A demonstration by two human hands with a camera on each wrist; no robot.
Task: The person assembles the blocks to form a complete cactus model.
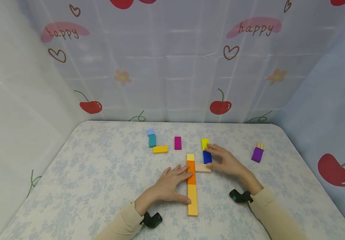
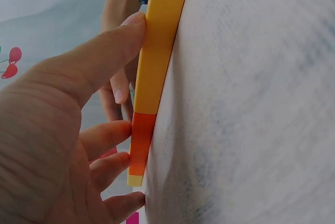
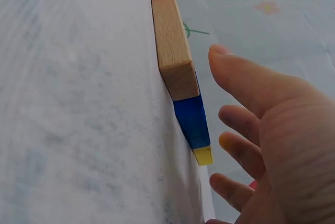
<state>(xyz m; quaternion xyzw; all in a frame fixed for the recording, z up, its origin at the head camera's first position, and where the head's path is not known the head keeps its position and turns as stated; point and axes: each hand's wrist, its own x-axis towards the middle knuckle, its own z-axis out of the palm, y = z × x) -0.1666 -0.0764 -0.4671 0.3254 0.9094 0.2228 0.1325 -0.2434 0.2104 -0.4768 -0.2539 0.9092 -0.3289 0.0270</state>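
A column of wooden blocks lies end to end: a small pale-yellow block (image 1: 190, 157), an orange block (image 1: 191, 178) and a long amber block (image 1: 192, 208). My left hand (image 1: 170, 185) is spread along its left side, fingertips at the orange block and thumb at the amber one. From the orange block a plain wood block (image 1: 202, 168) runs right; beyond it a blue block (image 1: 207, 157) and a bright yellow block (image 1: 205, 143) continue away. My right hand (image 1: 227, 162) hovers beside these with loosely bent fingers, apart from them in the right wrist view (image 3: 293, 135).
Farther back lie a light-blue block (image 1: 150, 132), a teal block (image 1: 152, 141), a yellow block (image 1: 160, 149) and a magenta block (image 1: 177, 143). A purple block (image 1: 257, 155) touching several cream-coloured pieces (image 1: 260, 145) is at right. A printed curtain (image 1: 172, 83) hangs behind the table.
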